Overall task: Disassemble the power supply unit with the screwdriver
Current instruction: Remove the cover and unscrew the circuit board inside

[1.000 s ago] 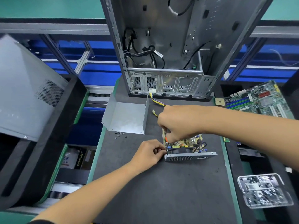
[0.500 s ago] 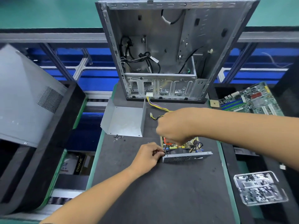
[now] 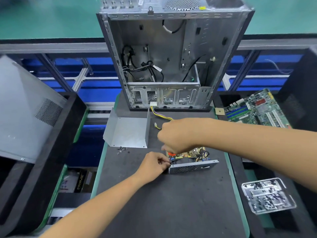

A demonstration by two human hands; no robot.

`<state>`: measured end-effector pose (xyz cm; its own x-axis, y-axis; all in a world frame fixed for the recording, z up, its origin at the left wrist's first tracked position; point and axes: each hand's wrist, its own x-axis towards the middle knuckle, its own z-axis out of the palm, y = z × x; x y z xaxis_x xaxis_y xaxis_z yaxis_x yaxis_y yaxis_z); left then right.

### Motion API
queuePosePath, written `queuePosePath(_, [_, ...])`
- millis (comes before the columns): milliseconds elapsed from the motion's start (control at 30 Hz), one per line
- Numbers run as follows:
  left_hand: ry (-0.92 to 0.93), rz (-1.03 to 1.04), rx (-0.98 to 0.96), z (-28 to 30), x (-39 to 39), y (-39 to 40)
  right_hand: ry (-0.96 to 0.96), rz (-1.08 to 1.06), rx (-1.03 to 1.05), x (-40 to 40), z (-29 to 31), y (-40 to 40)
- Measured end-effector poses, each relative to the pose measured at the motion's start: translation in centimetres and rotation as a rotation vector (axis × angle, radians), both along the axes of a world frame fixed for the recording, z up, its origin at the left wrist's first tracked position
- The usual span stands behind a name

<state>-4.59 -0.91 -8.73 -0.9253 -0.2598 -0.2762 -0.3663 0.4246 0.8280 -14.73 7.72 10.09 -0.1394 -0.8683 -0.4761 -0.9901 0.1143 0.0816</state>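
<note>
The opened power supply unit [image 3: 193,166] lies on the dark mat, its grey grille wall facing me and its circuit board [image 3: 192,153] bare on top. My right hand [image 3: 176,134] hovers over its left end and grips a screwdriver [image 3: 170,156] with an orange collar, pointing down at the near left corner. My left hand [image 3: 153,163] pinches at that same corner, right by the screwdriver tip. The unit's removed grey metal cover [image 3: 127,133] stands to the left on the mat. Yellow and black cables [image 3: 158,115] run from the unit toward the case.
An open computer case [image 3: 171,62] stands at the back of the mat. Several loose screws [image 3: 122,149] lie by the cover. A motherboard [image 3: 257,109] rests at right, a clear tray of screws [image 3: 267,197] at lower right, and a grey side panel [image 3: 25,109] at left.
The view has tilted up, so everything sits lower in the frame. Both hands stay at the unit's left corner, with the right hand shifting only slightly on the screwdriver.
</note>
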Motion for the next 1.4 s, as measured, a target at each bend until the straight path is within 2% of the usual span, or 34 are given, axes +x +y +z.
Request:
queuePosePath(67, [-0.072, 0.047, 0.083, 0.4, -0.2, -0.2, -0.083, 0.079, -0.003, -0.5, 0.6, -0.1])
queuePosePath(133, [-0.136, 0.104, 0.163, 0.8, -0.2, -0.2, -0.235, 0.082, -0.013, -1.0, 1.1, -0.1])
queuePosePath(200, [-0.173, 0.139, 0.23, 1.2, -0.2, -0.1, -0.297, 0.062, -0.033, -1.2, 1.3, 0.0])
queuePosePath(300, [-0.213, 0.165, 0.312, 1.7, -0.3, 0.1, -0.147, -0.043, 0.001, -1.1, 0.9, 0.4])
queuePosePath(367, [-0.239, 0.163, 0.321, 1.9, -0.4, 0.0, 0.027, -0.032, 0.065, -0.9, 0.6, 0.4])
queuePosePath(400, [-0.249, 0.16, 0.322, 2.0, -0.5, 0.0, 0.05, -0.015, 0.068, -0.8, 0.5, 0.4])
queuePosePath(433, [-0.256, 0.158, 0.324, 2.1, -0.5, -0.1, 0.017, -0.008, 0.043, -0.9, 0.5, 0.4])
queuePosePath(567, [-0.26, 0.166, 0.352, 2.1, -0.5, -0.3, -0.403, -0.025, -0.043, -0.9, 1.4, 0.8])
queuePosePath(600, [-0.259, 0.163, 0.359, 2.0, -0.5, -0.3, -0.446, -0.028, -0.033, -0.7, 1.4, 0.9])
queuePosePath(667, [-0.257, 0.158, 0.366, 2.0, -0.5, -0.3, -0.358, -0.02, -0.07, -0.3, 0.9, 1.0])
queuePosePath(767, [-0.274, 0.17, 0.37, 2.1, -0.5, -0.3, 0.0, -0.056, -0.059, -0.2, 0.4, 0.8])
queuePosePath(800, [-0.283, 0.17, 0.378, 2.2, -0.5, -0.4, 0.017, -0.065, -0.043, -0.3, 0.5, 0.7])
queuePosePath(933, [-0.299, 0.191, 0.419, 2.3, -0.5, -0.4, -0.349, -0.015, -0.056, -0.8, 0.8, 0.8])
queuePosePath(1000, [-0.299, 0.195, 0.428, 2.3, -0.4, -0.4, -0.395, -0.008, -0.055, -0.5, 0.9, 1.1])
queuePosePath(1033, [-0.299, 0.197, 0.433, 2.2, -0.3, -0.3, -0.342, -0.019, -0.081, -0.3, 0.6, 1.2])
queuePosePath(1133, [-0.307, 0.216, 0.443, 2.4, -0.3, -0.2, -0.002, -0.049, -0.075, -0.3, 0.1, 1.0])
queuePosePath(1167, [-0.31, 0.218, 0.444, 2.4, -0.4, -0.2, 0.006, -0.042, -0.072, -0.3, 0.0, 0.9])
queuePosePath(1300, [-0.306, 0.215, 0.444, 2.5, -0.3, -0.2, -0.385, -0.008, -0.097, -0.6, 0.6, 1.1])
queuePosePath(1367, [-0.3, 0.211, 0.442, 2.4, -0.2, -0.2, -0.478, -0.044, -0.147, -0.5, 0.8, 1.4])
queuePosePath(1400, [-0.3, 0.208, 0.442, 2.4, -0.3, -0.2, -0.435, -0.068, -0.163, -0.3, 0.7, 1.5])
